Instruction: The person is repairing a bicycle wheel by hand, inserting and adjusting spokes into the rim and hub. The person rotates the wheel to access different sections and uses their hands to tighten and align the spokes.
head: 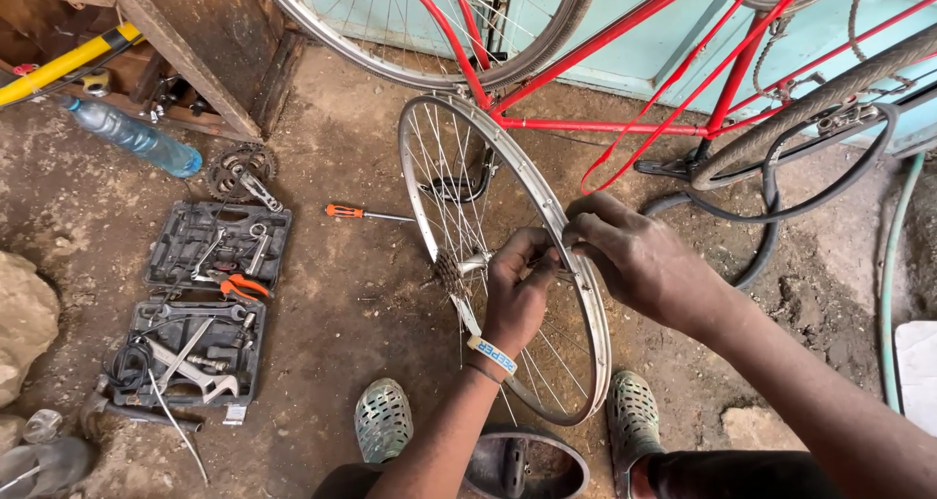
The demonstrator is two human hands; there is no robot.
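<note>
Head view only. I see a bare bicycle wheel (508, 265), no tyre on it, standing upright on the dirt floor (342, 294) between my two feet in green perforated clogs (383, 419).

Left hand (515, 289): inside the wheel, among the spokes, fingers curled shut around the axle end beside the sprocket cluster (451, 273) at the hub. A light-blue wristband (493, 357) sits on that wrist.

Right hand (634, 260): on the outer side of the wheel, fingers pinched on the metal rim at its upper right arc. The two hands are close together, nearly touching, with the rim between them.

Surroundings:
- A red bicycle frame (625, 79) stands behind the wheel, its front wheel still fitted at top centre.
- A black tyre (781, 158) lies looped on the floor to the right, near a green hose (893, 265).
- A screwdriver with an orange handle (356, 212) lies on the floor just left of the wheel.
- Two open black tool cases (210, 294) lie well to the left, holding spanners and orange-handled pliers.
- A crankset with chainring (239, 172) lies above the cases.
- A blue plastic bottle (137, 138) lies at upper left.
</note>
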